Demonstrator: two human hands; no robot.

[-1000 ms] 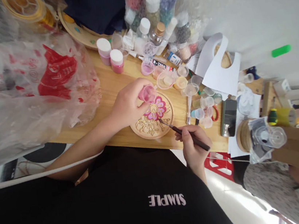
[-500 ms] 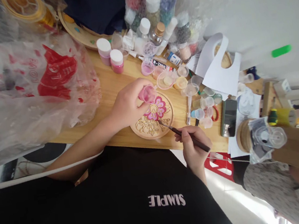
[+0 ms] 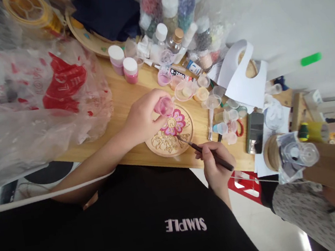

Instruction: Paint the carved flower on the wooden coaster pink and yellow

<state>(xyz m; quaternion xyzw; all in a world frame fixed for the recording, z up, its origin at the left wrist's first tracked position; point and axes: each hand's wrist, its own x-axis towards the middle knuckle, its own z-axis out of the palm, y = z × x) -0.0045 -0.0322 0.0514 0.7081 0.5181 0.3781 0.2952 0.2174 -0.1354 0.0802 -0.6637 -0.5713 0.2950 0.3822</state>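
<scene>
My left hand [image 3: 145, 118] grips a small clear cup of pink paint [image 3: 164, 106], tilted above a round wooden disc [image 3: 171, 151]. On the disc is a gold-outlined flower design [image 3: 172, 123]; its petals are coloured pink and magenta, while the leaves and scrolls below show bare wood between gold lines. My right hand [image 3: 217, 162] is closed around the dark handle of a thin tool [image 3: 210, 156], which looks like a fine brush or small spatula. Its tip reaches the lower edge of the flower; whether it touches the surface I cannot tell.
Two white-capped pink jars [image 3: 131, 69] stand behind my left hand. Several small paint cups [image 3: 213, 101], a B-7000 glue tube [image 3: 181, 73] and a phone [image 3: 255, 132] lie to the right. A plastic bag [image 3: 66, 85] crowds the left. Another person's patterned sleeve [image 3: 317, 212] shows lower right.
The view has shifted very slightly. Both hands keep their holds, and the tool's tip stays at about the same spot by the flower's lower edge.
</scene>
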